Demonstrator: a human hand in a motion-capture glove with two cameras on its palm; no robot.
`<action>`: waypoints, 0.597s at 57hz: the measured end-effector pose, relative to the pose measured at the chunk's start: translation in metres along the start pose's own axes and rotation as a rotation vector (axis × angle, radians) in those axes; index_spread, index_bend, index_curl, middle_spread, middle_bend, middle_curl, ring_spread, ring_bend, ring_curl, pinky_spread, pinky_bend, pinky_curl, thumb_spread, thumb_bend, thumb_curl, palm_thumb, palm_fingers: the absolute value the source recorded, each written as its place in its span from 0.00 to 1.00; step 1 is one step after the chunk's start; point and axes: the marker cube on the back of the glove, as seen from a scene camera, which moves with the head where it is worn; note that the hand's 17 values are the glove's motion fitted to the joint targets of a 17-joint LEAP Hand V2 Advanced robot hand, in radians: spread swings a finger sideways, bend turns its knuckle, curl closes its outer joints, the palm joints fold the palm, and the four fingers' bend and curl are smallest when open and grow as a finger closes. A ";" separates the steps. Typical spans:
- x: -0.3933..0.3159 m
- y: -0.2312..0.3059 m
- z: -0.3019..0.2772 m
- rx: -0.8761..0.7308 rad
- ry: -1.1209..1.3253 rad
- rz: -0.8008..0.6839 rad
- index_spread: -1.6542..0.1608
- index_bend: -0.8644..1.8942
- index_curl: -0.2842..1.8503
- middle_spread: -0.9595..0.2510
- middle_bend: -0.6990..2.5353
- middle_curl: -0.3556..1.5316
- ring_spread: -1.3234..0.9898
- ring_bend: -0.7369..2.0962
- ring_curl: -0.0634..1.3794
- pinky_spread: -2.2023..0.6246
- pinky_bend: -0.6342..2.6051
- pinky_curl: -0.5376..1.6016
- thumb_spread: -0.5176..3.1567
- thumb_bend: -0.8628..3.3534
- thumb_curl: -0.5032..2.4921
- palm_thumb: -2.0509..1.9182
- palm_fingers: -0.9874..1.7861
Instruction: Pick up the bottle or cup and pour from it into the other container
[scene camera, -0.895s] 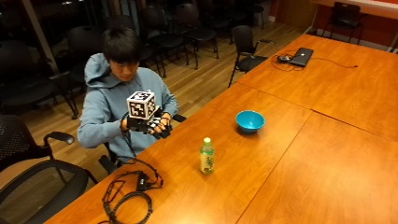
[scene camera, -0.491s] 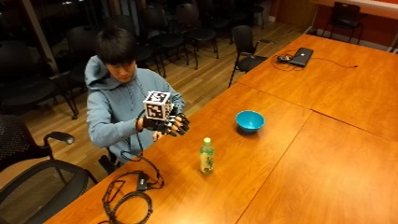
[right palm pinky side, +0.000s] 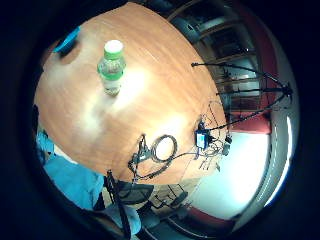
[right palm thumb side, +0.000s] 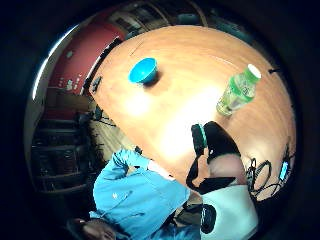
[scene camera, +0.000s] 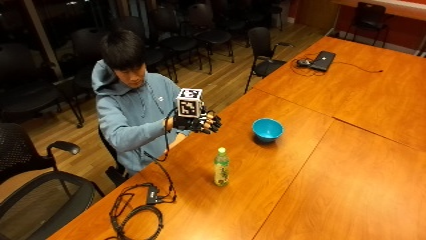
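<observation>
Above the table (scene camera: 346, 150), the gloved hand (scene camera: 198, 122) hangs with fingers loosely spread and holds nothing. Below it and apart stands the bottle (scene camera: 221, 167), upright with green cap; farther off, beyond the hand, is the blue bowl (scene camera: 267, 129).

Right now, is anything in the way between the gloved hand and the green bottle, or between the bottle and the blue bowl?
Nothing visible. The gloved right hand is raised above the table; only bare wood lies between the bottle and the blue bowl.
</observation>
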 end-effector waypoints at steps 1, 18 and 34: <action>-0.006 0.000 0.000 0.002 -0.056 0.027 0.73 0.37 0.26 0.81 0.27 0.33 0.61 0.39 0.23 0.87 0.34 0.36 0.42 0.21 0.29 0.71 0.44; 0.051 0.025 0.002 0.012 -0.137 0.121 0.73 0.37 0.26 0.81 0.27 0.34 0.62 0.40 0.24 0.87 0.35 0.37 0.42 0.20 0.30 0.72 0.43; 0.128 0.048 0.021 0.000 -0.202 0.220 0.73 0.37 0.26 0.81 0.27 0.35 0.61 0.40 0.24 0.87 0.35 0.37 0.41 0.20 0.30 0.72 0.43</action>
